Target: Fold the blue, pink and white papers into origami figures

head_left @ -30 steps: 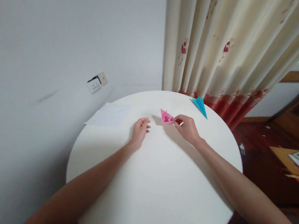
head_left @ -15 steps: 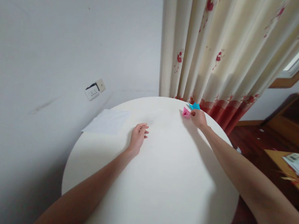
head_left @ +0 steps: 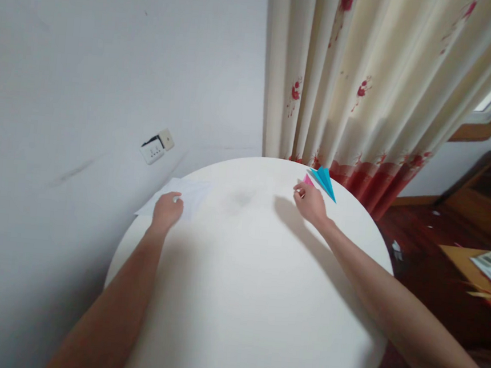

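Note:
My left hand (head_left: 167, 211) is over the white sheets of paper (head_left: 196, 194) at the table's left edge. Its thumb and forefinger stand apart, with white paper showing between them; whether it touches the sheets I cannot tell. On the other side, my right hand (head_left: 311, 205) is open just in front of a folded pink paper (head_left: 308, 180), its fingers loosely bent and holding nothing. The hand hides most of the pink piece. Right beside that lies a blue paper plane (head_left: 325, 184) near the far right edge.
The round white table (head_left: 252, 299) stands against the wall, where a socket (head_left: 152, 151) is fixed. A flowered curtain (head_left: 347, 101) hangs behind the table. To the right, a low wooden surface (head_left: 462, 263) carries papers.
My left hand has moved left, from the table's middle to the white sheets. My right hand has let go of the pink paper and drawn slightly left and nearer, uncovering the blue plane.

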`<action>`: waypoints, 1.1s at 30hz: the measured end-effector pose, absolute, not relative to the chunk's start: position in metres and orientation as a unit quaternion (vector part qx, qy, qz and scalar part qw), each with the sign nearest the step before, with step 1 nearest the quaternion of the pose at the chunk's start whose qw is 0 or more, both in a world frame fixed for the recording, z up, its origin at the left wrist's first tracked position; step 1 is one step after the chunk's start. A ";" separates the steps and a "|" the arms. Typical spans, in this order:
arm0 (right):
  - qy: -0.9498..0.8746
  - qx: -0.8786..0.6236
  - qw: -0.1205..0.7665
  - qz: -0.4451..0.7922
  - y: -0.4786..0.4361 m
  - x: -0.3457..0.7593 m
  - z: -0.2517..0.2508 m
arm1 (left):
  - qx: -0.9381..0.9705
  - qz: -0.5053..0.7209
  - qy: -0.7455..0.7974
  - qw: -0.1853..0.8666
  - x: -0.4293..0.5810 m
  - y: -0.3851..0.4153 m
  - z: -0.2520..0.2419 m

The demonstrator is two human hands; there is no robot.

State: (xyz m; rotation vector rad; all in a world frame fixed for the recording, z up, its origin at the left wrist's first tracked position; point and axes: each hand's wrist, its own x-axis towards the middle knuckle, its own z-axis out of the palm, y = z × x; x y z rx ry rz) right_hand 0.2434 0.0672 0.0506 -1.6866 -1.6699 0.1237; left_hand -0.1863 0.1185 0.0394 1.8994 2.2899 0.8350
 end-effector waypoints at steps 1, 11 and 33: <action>-0.670 -0.651 0.353 0.061 0.063 0.232 0.048 | 0.624 0.240 0.743 0.028 -0.185 0.119 0.034; -0.715 -0.640 0.276 0.049 0.059 0.224 0.016 | 0.821 0.069 0.566 -0.014 -0.048 0.026 0.027; -0.883 -0.429 0.149 0.119 0.023 0.202 0.009 | 0.897 0.088 0.404 0.155 -0.043 0.044 0.014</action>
